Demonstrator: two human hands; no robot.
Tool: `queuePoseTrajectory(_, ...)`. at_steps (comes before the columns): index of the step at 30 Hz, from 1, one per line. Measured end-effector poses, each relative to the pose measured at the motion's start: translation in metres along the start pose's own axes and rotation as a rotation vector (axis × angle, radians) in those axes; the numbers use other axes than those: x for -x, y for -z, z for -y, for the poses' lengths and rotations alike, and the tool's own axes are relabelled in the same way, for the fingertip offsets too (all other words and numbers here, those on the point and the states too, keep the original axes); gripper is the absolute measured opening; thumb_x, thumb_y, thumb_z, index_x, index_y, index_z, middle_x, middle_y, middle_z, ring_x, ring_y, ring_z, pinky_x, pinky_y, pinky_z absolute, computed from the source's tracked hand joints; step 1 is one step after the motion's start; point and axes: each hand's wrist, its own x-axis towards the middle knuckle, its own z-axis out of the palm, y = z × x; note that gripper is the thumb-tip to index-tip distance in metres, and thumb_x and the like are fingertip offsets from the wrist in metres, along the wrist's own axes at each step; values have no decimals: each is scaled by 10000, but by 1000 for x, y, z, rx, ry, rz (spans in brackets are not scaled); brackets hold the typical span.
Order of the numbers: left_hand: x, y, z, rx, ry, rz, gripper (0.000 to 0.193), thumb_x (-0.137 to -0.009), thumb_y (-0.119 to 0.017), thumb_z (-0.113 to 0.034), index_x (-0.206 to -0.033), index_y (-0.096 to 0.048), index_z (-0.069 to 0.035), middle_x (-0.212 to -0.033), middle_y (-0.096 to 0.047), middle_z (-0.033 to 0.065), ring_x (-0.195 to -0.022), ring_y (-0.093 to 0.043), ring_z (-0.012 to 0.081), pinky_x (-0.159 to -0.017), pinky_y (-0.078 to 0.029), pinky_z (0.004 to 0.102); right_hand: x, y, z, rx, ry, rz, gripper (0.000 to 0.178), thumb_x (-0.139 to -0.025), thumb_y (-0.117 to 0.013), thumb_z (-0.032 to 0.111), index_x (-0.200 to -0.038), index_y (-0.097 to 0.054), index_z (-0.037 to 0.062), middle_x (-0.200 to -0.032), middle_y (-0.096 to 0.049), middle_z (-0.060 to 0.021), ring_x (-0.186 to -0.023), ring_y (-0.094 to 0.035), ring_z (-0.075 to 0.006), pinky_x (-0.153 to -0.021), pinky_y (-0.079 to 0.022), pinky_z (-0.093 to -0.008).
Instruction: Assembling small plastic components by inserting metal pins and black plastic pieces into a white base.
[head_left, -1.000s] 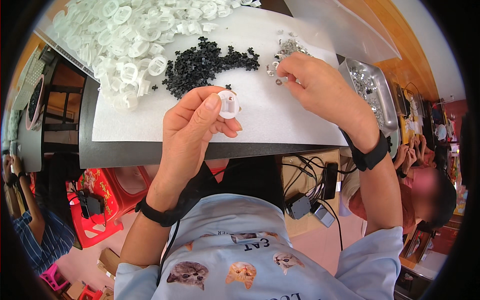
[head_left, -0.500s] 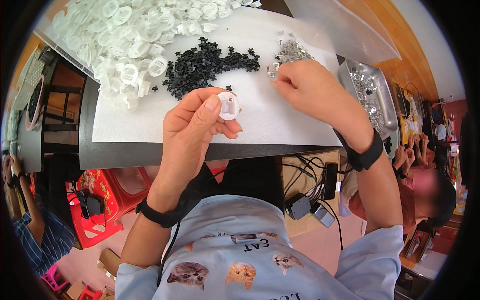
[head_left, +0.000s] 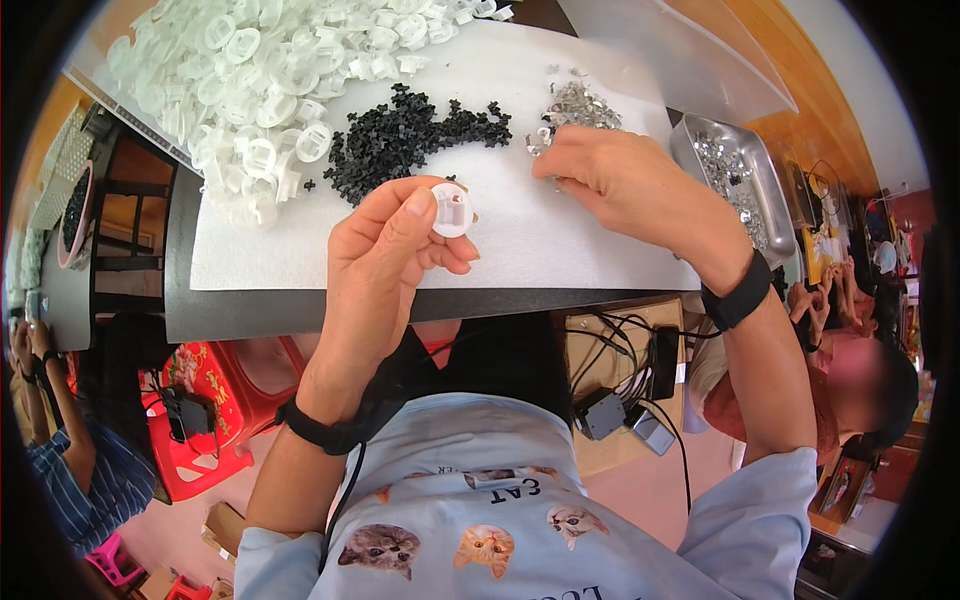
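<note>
Head view: "Where did the metal pieces lie?"
"Just on the far side of the closer right hand, whose grip couldn't be told; the left hand pinched a white disc."

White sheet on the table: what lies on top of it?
The white sheet bears piles of white parts, small black pieces and shiny metal pieces. Beneath the piles, and behind the left hand and right hand, its surface cannot be seen.

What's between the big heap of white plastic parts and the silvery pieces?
A heap of small black pieces, plus a strip of bare white sheet beside the silvery pieces; the head view shows it.
</note>
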Motion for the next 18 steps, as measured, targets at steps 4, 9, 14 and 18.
queuePoseTrajectory(4, -1, 0, -1, 10, 2, 4, 275, -989, -513, -206, -1097, -587, 36, -938, -649, 121, -748, -641, 167, -652, -526, 282, -2, -1, -2, 44, -8, -4, 96, -826, -554, 33, -883, -630, 20, -890, -617, -128, -827, -617, -337, -707, -489, -424)
queuePoseTrajectory(9, 0, 0, -1, 17, 12, -6, 281, -988, -514, -214, -1093, -585, 38, -937, -649, 125, -745, -641, 169, -652, -526, 283, -5, -4, -6, -46, 21, -13, 87, -820, -543, 20, -864, -616, 1, -882, -613, -140, -823, -614, -352, -709, -487, -431)
queuePoseTrajectory(14, 0, 0, -2, 31, 13, -7, 282, -989, -510, -216, -1091, -586, 36, -935, -650, 126, -745, -641, 170, -653, -527, 284, 2, -2, -8, -28, 11, -32, 89, -825, -543, 25, -872, -611, -6, -886, -608, -144, -833, -610, -355, -712, -487, -432)
queuePoseTrajectory(18, 1, 1, -2, 34, 10, -5, 279, -991, -506, -211, -1097, -584, 35, -934, -650, 127, -745, -641, 171, -657, -529, 287, -1, -2, -7, 15, 9, -11, 73, -829, -546, 33, -849, -600, -11, -868, -601, -144, -826, -608, -354, -709, -486, -436)
